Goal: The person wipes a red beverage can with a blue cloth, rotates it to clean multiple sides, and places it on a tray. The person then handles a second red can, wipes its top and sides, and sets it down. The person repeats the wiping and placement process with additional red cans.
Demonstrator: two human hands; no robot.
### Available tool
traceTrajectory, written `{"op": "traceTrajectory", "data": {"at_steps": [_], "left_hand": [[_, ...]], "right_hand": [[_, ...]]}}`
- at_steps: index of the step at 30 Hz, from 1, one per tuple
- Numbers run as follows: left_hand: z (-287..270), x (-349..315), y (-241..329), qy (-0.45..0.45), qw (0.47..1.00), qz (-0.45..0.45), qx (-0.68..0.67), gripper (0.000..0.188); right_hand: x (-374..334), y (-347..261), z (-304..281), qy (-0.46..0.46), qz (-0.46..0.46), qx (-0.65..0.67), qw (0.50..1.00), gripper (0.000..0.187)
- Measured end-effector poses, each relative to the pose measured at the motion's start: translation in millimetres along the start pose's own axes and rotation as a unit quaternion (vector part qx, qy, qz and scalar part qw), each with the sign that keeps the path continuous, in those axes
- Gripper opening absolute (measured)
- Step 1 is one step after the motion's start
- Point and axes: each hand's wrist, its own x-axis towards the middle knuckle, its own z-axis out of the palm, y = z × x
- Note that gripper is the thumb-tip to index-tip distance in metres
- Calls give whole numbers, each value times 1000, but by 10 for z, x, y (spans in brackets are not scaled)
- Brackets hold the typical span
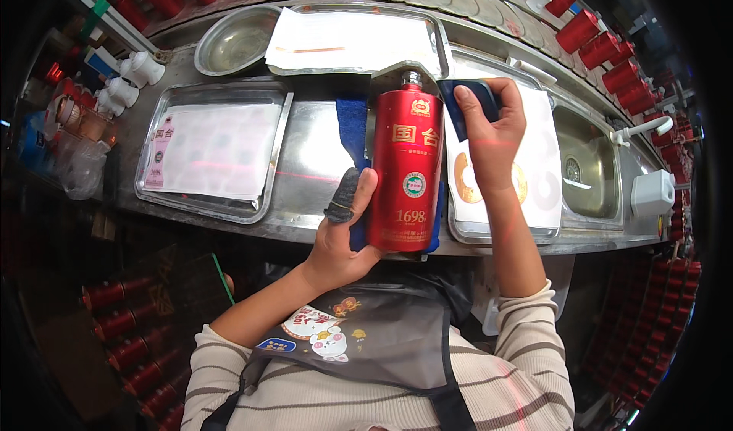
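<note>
Red bottle (410, 156) is held at the centre of the frame, its round sticker (414, 185) already in place; what remains cannot be told. Its side is clasped by the left grip (341, 242); one dark blue pad (486, 95) is pinched in the right grip (492, 139). One bowl (238, 41), one sink (598, 190) and three trays (205, 208) are counted.
</note>
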Motion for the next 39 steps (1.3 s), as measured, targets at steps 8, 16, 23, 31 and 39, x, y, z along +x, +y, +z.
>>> {"op": "traceTrajectory", "data": {"at_steps": [8,16,23,31,39], "left_hand": [[-9,31,69,14,999,-19,31,94],[-37,-171,21,8,997,31,70,87],[-61,-263,149,-20,982,39,185,63],[-65,-6,481,-23,946,94,310,42],[173,154,592,-76,939,128,310,30]], "right_hand": [[59,-165,-60,-98,-231,-174,952,20],[-1051,-519,-507,-303,-278,-139,901,33],[-1602,-291,-310,44,193,84,977,22],[-1590,-220,-312,35,172,111,978,20],[-1492,-148,-459,61,152,79,983,18]]}}
